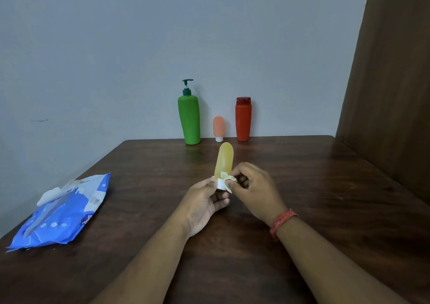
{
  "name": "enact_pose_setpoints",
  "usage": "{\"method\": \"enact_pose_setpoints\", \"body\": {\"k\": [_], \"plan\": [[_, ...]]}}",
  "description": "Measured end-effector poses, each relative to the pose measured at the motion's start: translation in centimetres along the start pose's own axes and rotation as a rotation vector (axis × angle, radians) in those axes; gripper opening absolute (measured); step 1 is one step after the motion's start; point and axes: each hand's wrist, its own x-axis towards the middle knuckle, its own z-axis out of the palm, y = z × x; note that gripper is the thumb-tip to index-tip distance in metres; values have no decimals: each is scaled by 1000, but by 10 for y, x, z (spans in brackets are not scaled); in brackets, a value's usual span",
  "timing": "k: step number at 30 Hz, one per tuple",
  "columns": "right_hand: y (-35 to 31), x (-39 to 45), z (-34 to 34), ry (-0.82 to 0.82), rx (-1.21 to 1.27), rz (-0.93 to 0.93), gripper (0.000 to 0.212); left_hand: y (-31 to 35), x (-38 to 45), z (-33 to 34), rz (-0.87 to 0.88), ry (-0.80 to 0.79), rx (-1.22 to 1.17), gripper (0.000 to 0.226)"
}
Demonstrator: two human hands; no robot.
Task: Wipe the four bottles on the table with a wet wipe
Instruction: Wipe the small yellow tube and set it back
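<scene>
Both forearms reach in over the dark wooden table; left hand grips the white cap end of a translucent yellow squeeze bottle, held above the table with its rounded end pointing away, while right hand, a red thread band at its wrist, pinches a small crumpled white wet wipe against the bottle just above the cap. At the far edge by the wall stand 3 more bottles: tall green pump bottle, small peach squeeze bottle, red flip-cap bottle. Blue wet-wipe pack lies well apart at left, a wipe sticking out.
</scene>
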Motion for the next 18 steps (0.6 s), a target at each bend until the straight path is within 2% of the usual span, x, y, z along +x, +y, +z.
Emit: {"method": "enact_pose_setpoints", "body": {"k": [5, 10, 15, 18], "plan": [[1, 2, 6, -8, -32, -21, 6, -3, 2, 0, 129, 133, 93, 14], [0, 1, 7, -26, -55, -28, 5, -3, 1, 3, 156, 66, 151, 10], [3, 6, 3, 159, -46, 81, 6, -4, 0, 2, 146, 9, 203, 11], [0, 1, 5, 19, -52, 48, 5, -3, 0, 1, 138, 29, 176, 11]]}}
